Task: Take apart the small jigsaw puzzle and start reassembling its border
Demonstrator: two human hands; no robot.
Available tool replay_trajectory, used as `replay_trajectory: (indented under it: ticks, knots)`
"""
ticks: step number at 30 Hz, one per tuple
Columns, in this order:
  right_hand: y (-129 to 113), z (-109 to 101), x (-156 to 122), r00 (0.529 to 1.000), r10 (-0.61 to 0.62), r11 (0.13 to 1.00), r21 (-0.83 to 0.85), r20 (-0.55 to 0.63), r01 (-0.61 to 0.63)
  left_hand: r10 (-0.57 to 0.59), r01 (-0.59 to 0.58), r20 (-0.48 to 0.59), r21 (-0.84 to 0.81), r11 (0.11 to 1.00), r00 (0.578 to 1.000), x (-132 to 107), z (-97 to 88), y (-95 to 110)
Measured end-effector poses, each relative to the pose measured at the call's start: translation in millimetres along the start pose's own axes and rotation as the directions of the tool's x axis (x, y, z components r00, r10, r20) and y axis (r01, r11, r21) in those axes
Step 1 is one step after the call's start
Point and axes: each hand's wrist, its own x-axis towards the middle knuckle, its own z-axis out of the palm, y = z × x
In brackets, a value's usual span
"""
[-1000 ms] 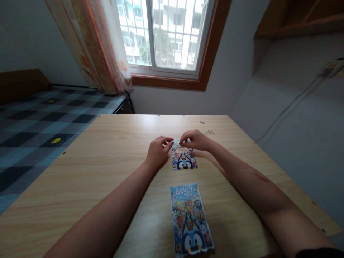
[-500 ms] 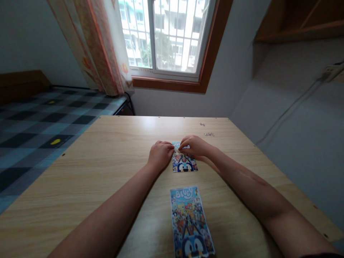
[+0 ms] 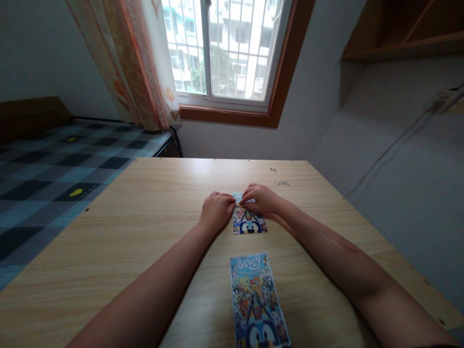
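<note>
working two-handed on a small puzzle [image 3: 251, 227], which lies flat on the surface [image 3: 152, 193], a little right of its centre line and short of the far edge.

left hand [image 3: 216, 211]: palm down, fingers together and bent, tips at the puzzle's left edge near its far left corner. probably a brace, so the puzzle does not slide sideways. whether the fingers press on it or also grip a piece: cannot tell.

right hand [image 3: 267, 198]: reaches in from the right, thumb and fingers drawn toward a pinch above the puzzle's far half. the pose suits fine placing, wrist low for steadiness (judgement). whether a piece sits between the tips: cannot tell, too small. the same hand covers part of the far half, so any gap there is hidden.

loose pieces: larger cluster [image 3: 282, 183] beyond the right hand, toward the far right corner of the surface; smaller cluster [image 3: 273, 169] past it, closer to the far edge. likely set on that side to be within the right hand's reach and off the puzzle.

sheet [image 3: 254, 290]: on the near part of the surface, face up, title toward the far edge, apart from the puzzle. same blue dog face as the puzzle and same way up, so probably laid there for comparing.
</note>
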Motion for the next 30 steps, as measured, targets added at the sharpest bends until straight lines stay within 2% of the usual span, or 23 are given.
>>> replay_trajectory:
  ticks: [6, 20, 22, 24, 25, 27, 30]
  knots:
    - [-3, 0, 0, 1.0, -0.012, 0.999, -0.032, -0.024, 0.011, -0.001, 0.001, 0.015, 0.016, 1.0, 1.0, 0, -1.8, 2]
    - [-5, -5, 0, 0.999, 0.021, 0.999, -0.042, 0.05, -0.018, 0.001, -0.001, 0.001, 0.013, 1.0, 1.0, -1, -2.5, 3]
    - [-1, -7, -1, 0.999, 0.032, 0.999, 0.022, 0.0, -0.032, 0.005, -0.005, -0.003, 0.011, 1.0, 1.0, -1, -3.4, 4]
    - [8, -12, -2, 0.988, 0.072, 0.996, 0.06, -0.136, -0.064, 0.001, -0.001, -0.003, 0.015, 1.0, 1.0, -1, -4.4, 4]
    - [14, -16, -3, 0.967, 0.108, 0.993, 0.059, -0.23, -0.097, -0.003, 0.003, -0.002, 0.02, 1.0, 1.0, -1, -5.0, 5]
    - [29, -27, -7, 0.888, 0.196, 0.98, 0.046, -0.416, -0.195, -0.008, 0.008, 0.003, 0.025, 1.0, 1.0, -1, -5.9, 5]
    - [62, -44, -21, 0.706, 0.342, 0.928, 0.104, -0.621, -0.358, -0.008, 0.008, 0.008, 0.021, 1.0, 1.0, -1, -6.3, 4]
